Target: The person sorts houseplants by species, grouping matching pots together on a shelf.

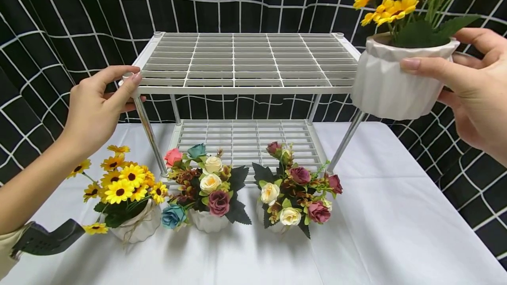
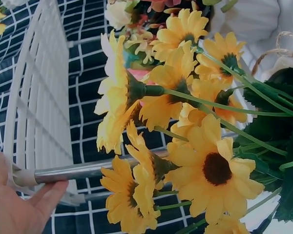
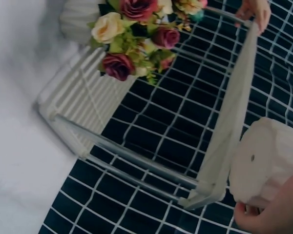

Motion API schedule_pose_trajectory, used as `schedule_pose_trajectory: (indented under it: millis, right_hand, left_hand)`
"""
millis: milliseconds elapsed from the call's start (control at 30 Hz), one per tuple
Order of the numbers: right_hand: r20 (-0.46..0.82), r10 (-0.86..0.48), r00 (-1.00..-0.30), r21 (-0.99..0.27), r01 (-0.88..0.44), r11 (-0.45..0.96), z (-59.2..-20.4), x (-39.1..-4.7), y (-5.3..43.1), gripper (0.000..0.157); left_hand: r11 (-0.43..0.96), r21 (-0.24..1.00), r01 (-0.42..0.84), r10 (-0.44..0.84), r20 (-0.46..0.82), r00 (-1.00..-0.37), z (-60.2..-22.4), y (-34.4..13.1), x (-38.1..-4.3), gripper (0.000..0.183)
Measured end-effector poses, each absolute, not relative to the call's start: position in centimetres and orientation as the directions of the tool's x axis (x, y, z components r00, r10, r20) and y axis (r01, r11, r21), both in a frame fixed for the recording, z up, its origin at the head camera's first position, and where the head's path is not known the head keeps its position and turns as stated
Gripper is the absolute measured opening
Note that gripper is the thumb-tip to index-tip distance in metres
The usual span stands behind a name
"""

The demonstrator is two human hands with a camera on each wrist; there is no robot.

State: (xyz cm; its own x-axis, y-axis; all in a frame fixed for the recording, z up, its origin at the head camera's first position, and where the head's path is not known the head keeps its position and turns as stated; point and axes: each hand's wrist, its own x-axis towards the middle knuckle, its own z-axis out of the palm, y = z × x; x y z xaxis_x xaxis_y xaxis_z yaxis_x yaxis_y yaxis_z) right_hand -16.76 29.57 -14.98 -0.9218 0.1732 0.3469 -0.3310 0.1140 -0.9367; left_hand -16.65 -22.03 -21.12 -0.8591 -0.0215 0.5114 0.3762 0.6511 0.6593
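Observation:
A white two-tier wire rack point(image 1: 245, 90) stands on the table. My left hand point(image 1: 95, 104) grips its front left top corner, thumb and fingers around the post, which also shows in the left wrist view. At the upper right, my right hand point(image 1: 475, 82) holds a pleated white flowerpot point(image 1: 400, 85) of yellow artificial sunflowers point(image 1: 396, 10). This pot is raised beside the rack's top right corner, overlapping it in the head view. From the right wrist view, the pot's round underside point(image 3: 251, 158) shows, with a small hole.
Another pot of yellow sunflowers point(image 1: 120, 188) stands at the front left, twine around it. Two pots of mixed artificial roses, one left of centre point(image 1: 210, 223) and one right of centre point(image 1: 291, 214), stand before the lower shelf point(image 1: 253, 129). Behind hangs a black cloth point(image 1: 277, 16) with white grid lines.

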Motion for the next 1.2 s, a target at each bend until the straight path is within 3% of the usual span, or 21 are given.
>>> schedule_pose_trajectory:
  millis: [467,1200]
  right_hand:
    - [0.325,0.164,-0.931,-0.945,-0.328,0.012,-11.8,-18.2,25.7,0.078]
    - [0.33,0.103,-0.938,-0.942,-0.32,0.104,-11.4,-21.5,19.6,0.075]
  left_hand:
    - [0.659,0.655,0.369,-0.021,0.507,-0.862,-20.9,-22.0,-16.5,0.045]
    - [0.652,0.655,0.381,-0.025,0.521,-0.853,-21.1,-21.9,-16.6,0.044]
